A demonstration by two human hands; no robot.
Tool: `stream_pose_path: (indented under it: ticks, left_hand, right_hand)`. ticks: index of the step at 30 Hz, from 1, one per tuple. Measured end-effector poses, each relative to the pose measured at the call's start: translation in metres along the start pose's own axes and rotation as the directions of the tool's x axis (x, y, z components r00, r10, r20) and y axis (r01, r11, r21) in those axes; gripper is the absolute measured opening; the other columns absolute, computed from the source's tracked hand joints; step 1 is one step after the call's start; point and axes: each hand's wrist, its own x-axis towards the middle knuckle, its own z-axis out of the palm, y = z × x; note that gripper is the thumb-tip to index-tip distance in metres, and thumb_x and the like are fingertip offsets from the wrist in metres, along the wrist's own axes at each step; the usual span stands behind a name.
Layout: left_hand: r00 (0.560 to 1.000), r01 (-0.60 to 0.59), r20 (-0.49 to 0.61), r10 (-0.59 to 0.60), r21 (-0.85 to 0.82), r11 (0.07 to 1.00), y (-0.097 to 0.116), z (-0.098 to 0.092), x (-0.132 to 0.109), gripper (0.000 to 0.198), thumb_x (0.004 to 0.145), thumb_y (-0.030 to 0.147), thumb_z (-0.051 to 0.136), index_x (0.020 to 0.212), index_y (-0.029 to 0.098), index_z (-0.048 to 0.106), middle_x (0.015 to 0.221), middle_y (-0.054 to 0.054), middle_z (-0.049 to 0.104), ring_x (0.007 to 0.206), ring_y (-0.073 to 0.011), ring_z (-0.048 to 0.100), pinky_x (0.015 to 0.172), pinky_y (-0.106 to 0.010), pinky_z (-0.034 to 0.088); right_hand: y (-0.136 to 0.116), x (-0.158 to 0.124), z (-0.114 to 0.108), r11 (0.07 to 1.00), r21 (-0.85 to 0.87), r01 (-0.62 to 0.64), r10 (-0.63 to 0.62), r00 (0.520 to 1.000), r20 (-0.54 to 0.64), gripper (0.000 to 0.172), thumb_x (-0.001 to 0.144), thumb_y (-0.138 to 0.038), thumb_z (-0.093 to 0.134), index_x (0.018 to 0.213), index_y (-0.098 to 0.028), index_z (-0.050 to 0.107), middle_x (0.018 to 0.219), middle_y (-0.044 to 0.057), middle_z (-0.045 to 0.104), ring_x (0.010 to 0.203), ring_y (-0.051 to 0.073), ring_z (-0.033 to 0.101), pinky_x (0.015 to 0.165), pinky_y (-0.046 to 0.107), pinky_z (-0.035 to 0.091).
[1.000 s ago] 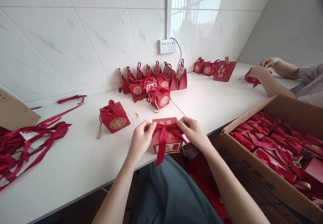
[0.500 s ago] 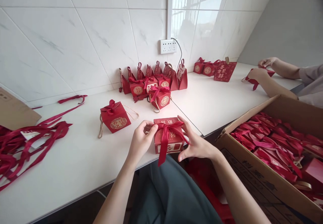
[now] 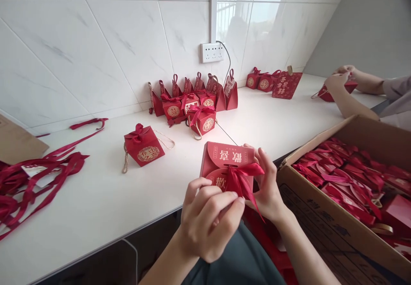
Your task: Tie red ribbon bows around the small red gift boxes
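A red gift box with gold characters on its flap is lifted off the white table, tilted toward me. My right hand grips its right side and the red ribbon bow tied on it. My left hand is in front of the box, fingers curled and pinching a ribbon tail. A finished red box with a rope handle stands on the table to the left.
A cluster of finished red boxes stands by the tiled wall, more to the right. Loose red ribbons lie at left. An open carton of flat red boxes sits at my right. Another person's hands hold a red box far right.
The box has been lifted off the table and tipped toward me. My left hand moved down and closer, pulling the ribbon; my right hand went round the box's right side.
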Motion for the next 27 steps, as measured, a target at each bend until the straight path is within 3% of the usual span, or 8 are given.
stream_pose_path:
  ticks: [3, 6, 10, 12, 14, 17, 23, 27]
  left_hand:
    - [0.999, 0.043, -0.004, -0.043, -0.063, 0.997, 0.003, -0.001, 0.004, 0.015, 0.077, 0.007, 0.060, 0.090, 0.016, 0.060, 0.077, -0.004, 0.067, 0.070, -0.0137, 0.061, 0.072, -0.034, 0.052]
    - [0.958, 0.256, -0.085, -0.274, -0.175, 0.951, -0.005, 0.004, 0.005, 0.019, 0.078, 0.010, 0.062, 0.093, 0.019, 0.057, 0.074, -0.001, 0.062, 0.071, -0.0134, 0.060, 0.069, -0.030, 0.052]
    - [0.665, 0.743, 0.075, -0.743, -0.163, 0.649, -0.032, 0.019, 0.007, 0.010, 0.082, 0.026, 0.058, 0.089, 0.020, 0.058, 0.074, 0.000, 0.060, 0.073, -0.0135, 0.060, 0.071, -0.026, 0.050]
    - [0.534, 0.844, 0.255, -0.806, -0.102, 0.527, -0.046, 0.031, 0.009, 0.017, 0.082, 0.036, 0.055, 0.084, 0.020, 0.060, 0.077, -0.001, 0.064, 0.076, -0.0156, 0.062, 0.070, -0.026, 0.050]
    - [0.486, 0.860, 0.394, -0.780, -0.056, 0.507, -0.054, 0.048, 0.010, 0.021, 0.081, 0.040, 0.052, 0.082, 0.020, 0.060, 0.080, -0.002, 0.066, 0.078, -0.0183, 0.063, 0.069, -0.028, 0.050]
    - [0.546, 0.784, 0.546, -0.635, -0.066, 0.617, -0.049, 0.082, 0.008, 0.019, 0.082, 0.036, 0.049, 0.083, 0.021, 0.060, 0.080, -0.003, 0.067, 0.078, -0.0200, 0.064, 0.073, -0.033, 0.051]
    - [0.885, 0.321, 0.440, -0.152, -0.338, 0.885, 0.018, 0.159, 0.009, 0.026, 0.086, 0.022, 0.044, 0.106, 0.015, 0.058, 0.106, -0.009, 0.065, 0.104, -0.0222, 0.059, 0.091, -0.036, 0.046]
    - [0.937, 0.064, 0.339, 0.088, -0.413, 0.908, 0.067, 0.193, 0.008, 0.043, 0.084, 0.018, 0.047, 0.127, 0.018, 0.049, 0.130, -0.008, 0.055, 0.124, -0.0232, 0.047, 0.106, -0.039, 0.030]
  right_hand:
    - [-0.006, -0.002, -0.007, 0.999, -0.045, 0.003, -0.004, 1.000, -0.022, 0.094, 0.074, -0.032, 0.072, 0.143, -0.034, 0.008, 0.146, 0.015, 0.029, 0.134, 0.031, 0.032, 0.101, 0.052, 0.043]
    - [-0.008, -0.001, -0.015, 0.995, -0.091, 0.036, -0.038, 0.999, -0.027, 0.095, 0.074, -0.029, 0.073, 0.143, -0.034, 0.008, 0.145, 0.014, 0.030, 0.133, 0.031, 0.035, 0.098, 0.051, 0.046]
    - [-0.008, -0.002, -0.038, 0.964, -0.261, 0.051, -0.063, 0.997, -0.039, 0.095, 0.074, -0.023, 0.072, 0.144, -0.035, 0.009, 0.143, 0.012, 0.034, 0.130, 0.030, 0.039, 0.098, 0.048, 0.047]
    - [-0.007, -0.005, -0.056, 0.932, -0.361, 0.021, -0.048, 0.997, -0.066, 0.094, 0.074, -0.024, 0.072, 0.144, -0.035, 0.011, 0.142, 0.012, 0.035, 0.129, 0.030, 0.040, 0.098, 0.048, 0.047]
    - [-0.006, -0.011, -0.080, 0.902, -0.427, -0.068, 0.011, 0.991, -0.134, 0.093, 0.073, -0.030, 0.073, 0.144, -0.034, 0.013, 0.141, 0.014, 0.034, 0.127, 0.032, 0.042, 0.096, 0.050, 0.047]
    - [-0.007, -0.021, -0.122, 0.876, -0.408, -0.257, 0.121, 0.936, -0.331, 0.099, 0.068, -0.037, 0.076, 0.143, -0.033, 0.012, 0.141, 0.015, 0.033, 0.124, 0.033, 0.045, 0.094, 0.052, 0.047]
    - [-0.019, -0.049, -0.196, 0.885, 0.012, -0.466, 0.345, 0.636, -0.690, 0.086, 0.064, -0.060, 0.068, 0.137, -0.030, 0.032, 0.125, 0.013, 0.054, 0.107, 0.033, 0.058, 0.084, 0.050, 0.052]
    - [-0.030, -0.070, -0.222, 0.829, 0.284, -0.482, 0.530, 0.517, -0.672, 0.068, 0.072, -0.077, 0.040, 0.120, -0.031, 0.051, 0.114, 0.008, 0.064, 0.106, 0.031, 0.060, 0.079, 0.050, 0.053]
